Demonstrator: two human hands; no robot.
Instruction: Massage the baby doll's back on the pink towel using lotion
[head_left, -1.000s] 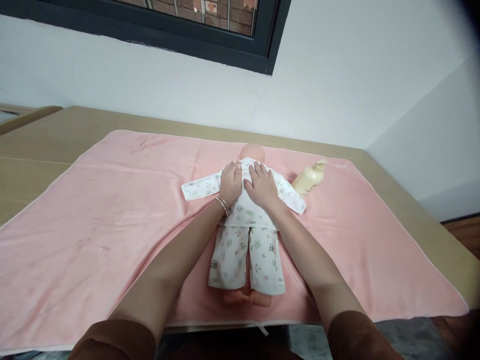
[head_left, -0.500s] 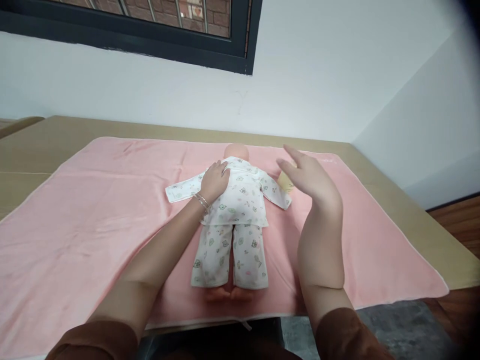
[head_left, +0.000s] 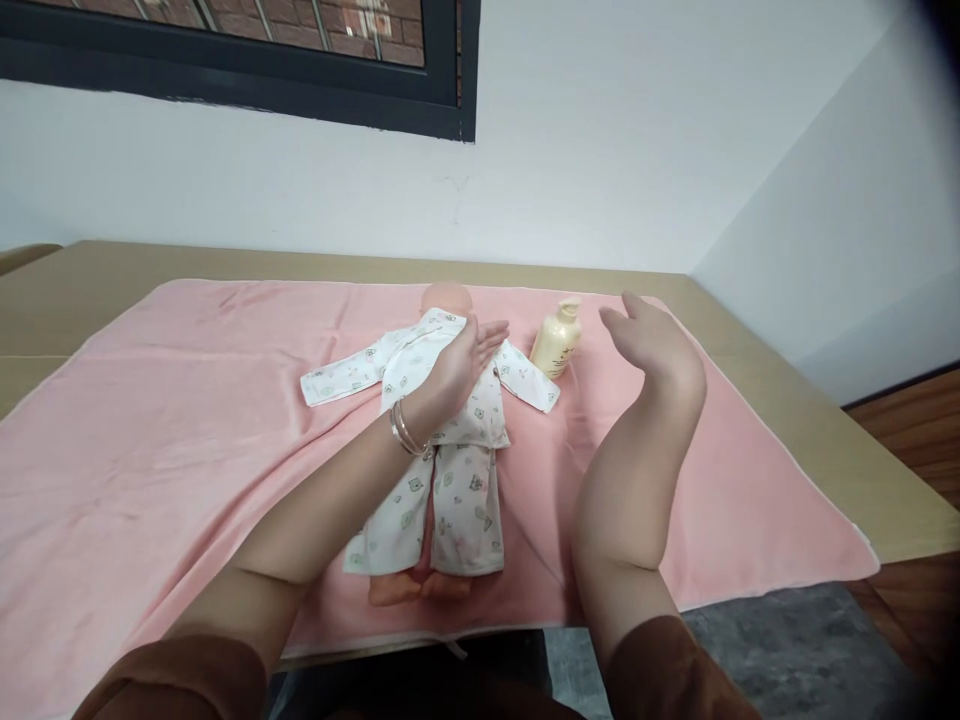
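Observation:
A bald baby doll (head_left: 447, 298) in white pyjamas with a small print lies on a pink blanket (head_left: 225, 430), its bare feet toward me. My left hand (head_left: 459, 368) is over the doll's upper body, fingers stretched out to the right and nothing held; whether it touches the pyjama top (head_left: 409, 345) I cannot tell. To the right of the doll's sleeve stands a cream pump bottle (head_left: 556, 340). Just right of that bottle my right hand (head_left: 654, 335) is raised and empty, thumb apart from the bent fingers, some of which are hidden.
The blanket covers most of a wooden table (head_left: 757, 400), reaching its near edge. Behind the table is a white wall (head_left: 585, 150) with a dark-framed window (head_left: 300, 100) at upper left. A grey floor (head_left: 795, 640) shows at lower right.
My left hand has turned and shifted right across the doll's chest, fingers now extended. My right hand has moved right, uncovering the pump bottle. The view has swung slightly right.

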